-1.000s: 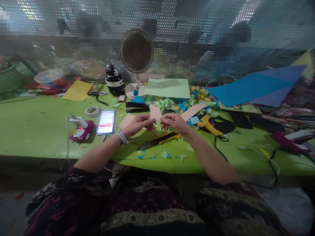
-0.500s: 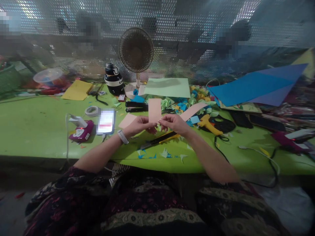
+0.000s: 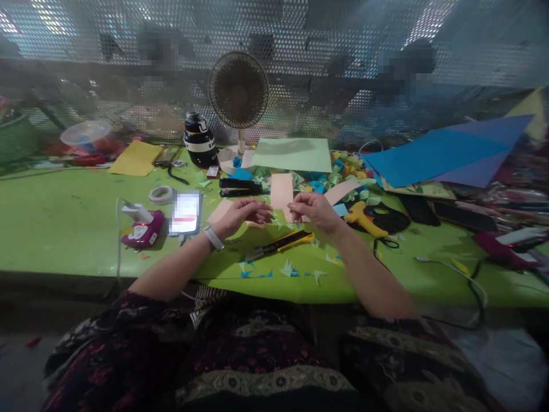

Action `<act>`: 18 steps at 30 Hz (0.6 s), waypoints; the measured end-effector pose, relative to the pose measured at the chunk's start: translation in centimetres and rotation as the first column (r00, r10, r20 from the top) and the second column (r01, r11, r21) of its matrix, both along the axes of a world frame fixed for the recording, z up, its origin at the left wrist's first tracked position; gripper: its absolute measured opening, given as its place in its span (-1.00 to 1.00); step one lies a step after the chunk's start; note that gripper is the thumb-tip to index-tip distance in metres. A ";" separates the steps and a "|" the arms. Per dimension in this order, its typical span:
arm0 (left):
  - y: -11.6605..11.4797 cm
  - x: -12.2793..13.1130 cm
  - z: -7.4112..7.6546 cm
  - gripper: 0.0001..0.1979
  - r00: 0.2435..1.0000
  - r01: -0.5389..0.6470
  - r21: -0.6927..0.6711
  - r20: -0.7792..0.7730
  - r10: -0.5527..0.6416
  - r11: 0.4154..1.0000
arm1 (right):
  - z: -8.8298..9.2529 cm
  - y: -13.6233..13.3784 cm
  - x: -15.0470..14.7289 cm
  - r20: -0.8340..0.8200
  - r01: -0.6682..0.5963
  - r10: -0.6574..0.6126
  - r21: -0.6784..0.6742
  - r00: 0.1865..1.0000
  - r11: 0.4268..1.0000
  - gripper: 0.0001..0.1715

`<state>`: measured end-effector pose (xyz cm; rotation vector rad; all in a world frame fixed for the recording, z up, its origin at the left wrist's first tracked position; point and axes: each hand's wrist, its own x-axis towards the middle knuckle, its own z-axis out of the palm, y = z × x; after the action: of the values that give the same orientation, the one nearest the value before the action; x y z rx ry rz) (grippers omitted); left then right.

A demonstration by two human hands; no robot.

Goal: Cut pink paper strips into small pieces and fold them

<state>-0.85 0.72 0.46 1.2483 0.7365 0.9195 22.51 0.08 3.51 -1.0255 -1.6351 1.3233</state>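
At the front of the green table lay 1 utility knife. Just beyond it, the right hand pinched a pink paper strip upright; the left hand curled just beside it, grip unclear. Farther back stood 1 fan.

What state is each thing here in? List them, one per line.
Strip: upright, pinched by right hand.
Left hand: curled beside the strip; grip unclear.
Phone: flat, screen lit.
Fan: upright; spinning unclear.
Knife: lying flat on the table.
Glue gun: on its side.
Bottle: upright, capped.
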 end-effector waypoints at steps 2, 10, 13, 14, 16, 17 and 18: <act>0.0 0.2 -0.3 -0.54 1.000 0.016 -0.026 -0.006 -0.016 1.000 | -0.4 -0.2 -0.5 0.047 -0.102 0.104 -0.048 0.993 0.994 -0.55; 0.1 0.6 -1.2 -0.55 0.995 -0.092 -0.007 -0.046 0.092 0.996 | -1.1 -0.2 -1.1 0.253 -0.130 0.109 0.068 0.961 0.989 -0.67; 0.5 0.5 -1.4 -0.56 0.992 -0.123 0.003 0.007 0.123 0.992 | -1.1 -0.2 -1.0 0.510 -0.209 0.052 0.256 0.859 0.944 -0.75; 0.6 0.5 -1.5 -0.57 0.991 -0.133 0.010 0.018 0.133 0.991 | -1.1 -0.3 -1.0 0.602 -0.277 0.057 0.280 0.796 0.919 -0.74; 0.7 0.5 -1.6 -0.59 0.989 -0.148 0.011 0.033 0.147 0.989 | -1.3 -0.5 -1.3 0.735 -0.410 0.099 0.256 0.671 0.875 -0.68; 0.7 0.4 -1.6 -0.59 0.987 -0.154 0.008 0.040 0.154 0.988 | -1.3 -0.6 -1.5 0.771 -0.457 0.125 0.232 0.625 0.859 -0.65; 0.7 0.5 -1.6 -0.59 0.986 -0.161 0.004 0.048 0.160 0.987 | -1.4 -0.8 -1.6 0.789 -0.488 0.146 0.212 0.597 0.847 -0.63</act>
<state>-0.39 1.42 -1.14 1.1819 0.8048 1.0812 20.91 -0.68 2.15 -1.1045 -2.7207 0.6768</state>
